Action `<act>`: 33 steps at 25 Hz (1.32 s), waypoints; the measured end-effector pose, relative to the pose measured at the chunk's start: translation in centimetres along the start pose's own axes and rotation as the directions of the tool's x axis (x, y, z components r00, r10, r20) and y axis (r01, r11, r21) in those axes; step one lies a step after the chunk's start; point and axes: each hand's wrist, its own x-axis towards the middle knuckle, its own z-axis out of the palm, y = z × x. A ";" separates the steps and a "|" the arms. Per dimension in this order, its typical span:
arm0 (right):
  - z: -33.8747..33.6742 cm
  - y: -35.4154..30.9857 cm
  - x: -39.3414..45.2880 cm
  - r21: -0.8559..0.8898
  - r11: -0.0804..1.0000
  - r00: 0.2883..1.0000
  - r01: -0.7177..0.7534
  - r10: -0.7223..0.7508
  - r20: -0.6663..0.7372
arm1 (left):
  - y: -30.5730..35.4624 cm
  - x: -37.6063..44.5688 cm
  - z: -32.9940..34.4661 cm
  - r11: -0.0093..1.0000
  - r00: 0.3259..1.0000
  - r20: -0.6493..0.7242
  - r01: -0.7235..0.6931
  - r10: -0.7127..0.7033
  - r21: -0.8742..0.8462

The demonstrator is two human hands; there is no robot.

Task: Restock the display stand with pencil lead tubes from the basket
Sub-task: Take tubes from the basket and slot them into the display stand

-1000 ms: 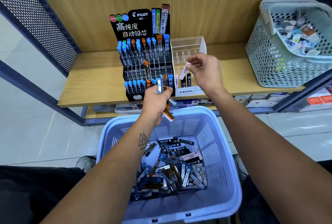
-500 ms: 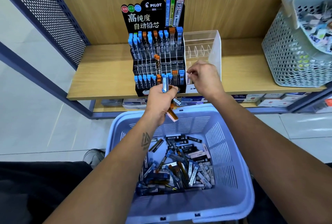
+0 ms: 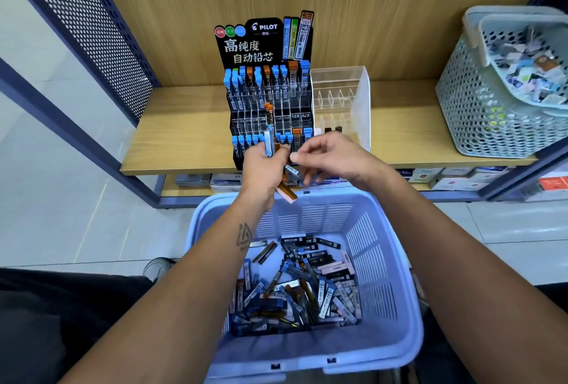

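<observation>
Above basket, tubes in left hand grip.

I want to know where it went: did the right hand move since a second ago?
Yes. The right hand came away from the clear acrylic organizer, down and left to the left hand with its bunch of tubes.

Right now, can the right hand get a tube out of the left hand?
Probably yes. The right hand sits right beside the tubes fanned out of the left hand, with nothing between.
</observation>
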 end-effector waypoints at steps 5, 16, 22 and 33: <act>1.8 0.2 -1.9 0.098 0.980 0.942 -0.174 0.136 0.307 | -0.3 0.1 -1.3 0.997 0.971 -0.231 -0.060 0.067 0.039; 4.1 1.0 -1.4 0.225 0.974 0.983 -0.037 -0.005 0.185 | -0.9 0.6 -1.4 0.997 0.904 -0.421 -0.080 0.074 0.003; 0.9 1.8 -0.9 0.260 0.965 0.999 -0.032 0.042 -0.032 | -1.0 1.5 -2.9 0.991 0.935 -0.341 0.057 -0.096 -0.123; -1.0 1.8 -0.1 0.307 0.942 0.964 0.137 -0.056 -0.260 | -1.4 -0.6 -2.2 0.999 0.954 0.296 0.046 -0.041 -0.009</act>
